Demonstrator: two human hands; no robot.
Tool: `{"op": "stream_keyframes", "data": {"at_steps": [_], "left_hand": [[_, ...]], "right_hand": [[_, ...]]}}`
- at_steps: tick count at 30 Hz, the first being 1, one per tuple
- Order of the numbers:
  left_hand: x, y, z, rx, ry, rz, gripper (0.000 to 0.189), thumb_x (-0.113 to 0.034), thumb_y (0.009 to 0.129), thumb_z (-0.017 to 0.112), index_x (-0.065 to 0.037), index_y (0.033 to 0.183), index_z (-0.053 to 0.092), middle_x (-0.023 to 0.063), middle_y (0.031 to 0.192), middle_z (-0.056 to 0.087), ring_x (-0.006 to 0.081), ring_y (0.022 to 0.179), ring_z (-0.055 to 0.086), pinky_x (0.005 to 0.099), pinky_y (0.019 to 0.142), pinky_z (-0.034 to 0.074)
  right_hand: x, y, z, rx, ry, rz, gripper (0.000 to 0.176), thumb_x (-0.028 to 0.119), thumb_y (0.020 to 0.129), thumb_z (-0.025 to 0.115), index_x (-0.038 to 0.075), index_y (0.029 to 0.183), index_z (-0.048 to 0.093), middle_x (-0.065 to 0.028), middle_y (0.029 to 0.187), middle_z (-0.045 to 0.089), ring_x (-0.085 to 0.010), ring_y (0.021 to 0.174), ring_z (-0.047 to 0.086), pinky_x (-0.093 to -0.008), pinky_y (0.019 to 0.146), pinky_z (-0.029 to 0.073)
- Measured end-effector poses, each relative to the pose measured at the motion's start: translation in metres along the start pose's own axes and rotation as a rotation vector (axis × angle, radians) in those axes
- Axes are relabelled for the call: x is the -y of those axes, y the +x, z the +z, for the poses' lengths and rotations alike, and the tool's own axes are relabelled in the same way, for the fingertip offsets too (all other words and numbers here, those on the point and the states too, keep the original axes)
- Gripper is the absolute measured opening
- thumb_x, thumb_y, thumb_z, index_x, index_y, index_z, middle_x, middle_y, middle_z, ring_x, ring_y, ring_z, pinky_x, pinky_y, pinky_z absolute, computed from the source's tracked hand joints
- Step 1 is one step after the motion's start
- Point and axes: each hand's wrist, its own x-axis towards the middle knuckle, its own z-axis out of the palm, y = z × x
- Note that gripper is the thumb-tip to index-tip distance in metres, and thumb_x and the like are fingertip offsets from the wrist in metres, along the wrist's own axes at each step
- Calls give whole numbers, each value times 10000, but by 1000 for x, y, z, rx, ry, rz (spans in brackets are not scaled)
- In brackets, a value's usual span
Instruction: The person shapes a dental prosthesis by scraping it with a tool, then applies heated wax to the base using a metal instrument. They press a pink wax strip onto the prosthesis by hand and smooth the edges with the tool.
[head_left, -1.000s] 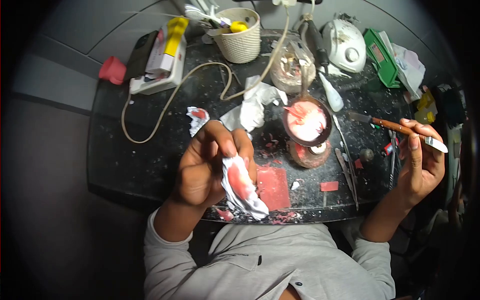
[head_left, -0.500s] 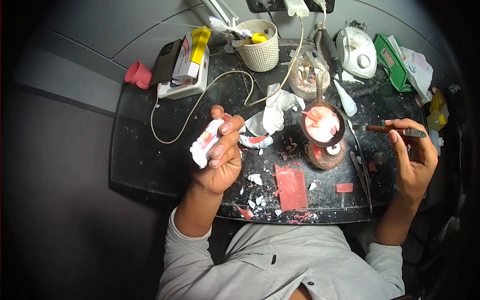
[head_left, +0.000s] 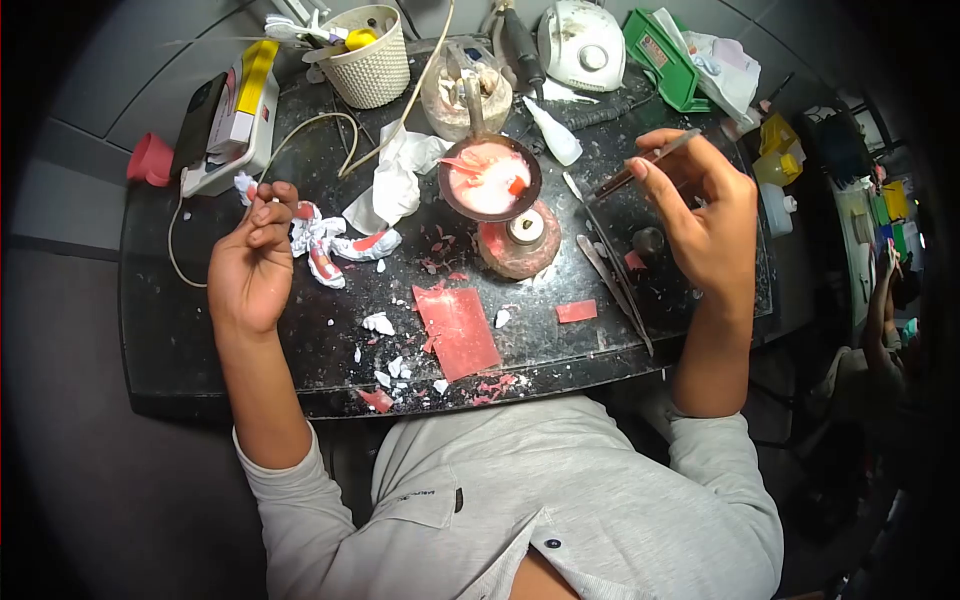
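Observation:
My left hand (head_left: 255,255) is raised at the left of the table, fingers curled in around a white plaster dental cast with pink wax (head_left: 246,186); most of the cast is hidden behind the fingers. More white plaster casts with pink wax (head_left: 325,248) lie just right of that hand. My right hand (head_left: 705,205) grips a wax knife (head_left: 648,163) with a brown handle, its tip pointing down left. Between the hands, a small pan (head_left: 533,190) holds pink wax, partly melted, above a spirit lamp (head_left: 515,250).
A pink wax sheet (head_left: 457,332), a small wax strip (head_left: 576,311) and plaster crumbs (head_left: 378,323) lie near the front edge. Metal instruments (head_left: 612,285) rest right of the lamp. Behind stand a wicker bin (head_left: 370,70), a glass jar (head_left: 440,105) and a white control unit (head_left: 582,48). Another person (head_left: 880,310) is far right.
The view has swung right, so the table appears farther left. My left hand has turned, and its cast is now mostly hidden. My right hand still holds the knife, now tilted more steeply.

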Motion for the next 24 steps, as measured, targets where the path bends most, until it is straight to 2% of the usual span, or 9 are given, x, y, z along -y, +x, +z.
{"op": "stream_keyframes", "data": {"at_steps": [2,3,6,8,12,15,18,22,24], "left_hand": [[-2,2,-4,-109,189,67,188,57,1008,406,92,1185,459,191,1162,519,155,794,548,230,609,507],[1,4,2,-284,271,104,188,70,987,457,77,1170,500,178,1171,564,155,814,578,217,614,485],[16,-2,9,-153,724,167,158,-42,971,541,-11,1120,583,155,1059,665,204,865,659,257,665,510],[33,-4,22,-56,942,248,157,-51,975,538,-3,1117,583,146,956,679,166,722,674,244,548,534],[45,-9,21,-36,1269,457,113,-41,963,563,22,1045,608,109,923,680,152,648,658,243,509,532],[21,2,-12,-107,1727,1139,95,-12,935,611,5,1022,645,69,923,677,81,704,629,195,541,471],[-9,-23,17,-453,2115,1014,349,-83,841,734,-12,1164,622,115,1132,677,224,1034,640,355,913,500],[-36,-30,5,-322,2466,874,583,-119,793,787,-27,1311,536,166,1323,574,342,1267,499,417,1044,406],[-40,-28,3,-448,2534,546,746,-172,761,829,-56,1398,459,184,1455,473,357,1384,389,433,1130,338]], "right_hand": [[-7,3,0,37,-78,240,158,84,878,721,-22,986,679,-80,806,712,-113,697,677,-233,593,488],[-25,0,2,5,-77,194,185,103,896,713,-30,1017,667,-74,787,703,-96,707,659,-235,600,484],[-28,4,-1,50,35,366,157,126,924,701,-16,990,685,-35,774,690,-48,674,583,-223,577,469],[-33,5,-4,90,-31,366,206,164,923,708,-29,992,683,-44,764,695,-68,647,600,-225,562,476],[-5,6,-21,177,-224,354,270,151,887,734,-66,1030,660,-124,742,686,-115,656,636,-276,580,484],[14,-19,-33,246,-168,87,252,38,821,739,-47,1042,653,-155,737,680,-175,661,659,-305,622,497],[25,-57,-23,477,-202,-24,307,61,755,790,-3,1033,675,-158,866,695,-317,749,677,-374,694,533],[36,-83,-2,593,-336,-11,215,71,768,767,35,960,679,-134,859,655,-360,835,653,-423,719,514],[32,-90,3,557,-359,32,179,65,775,756,45,934,676,-128,842,639,-366,855,644,-439,723,505]]}}
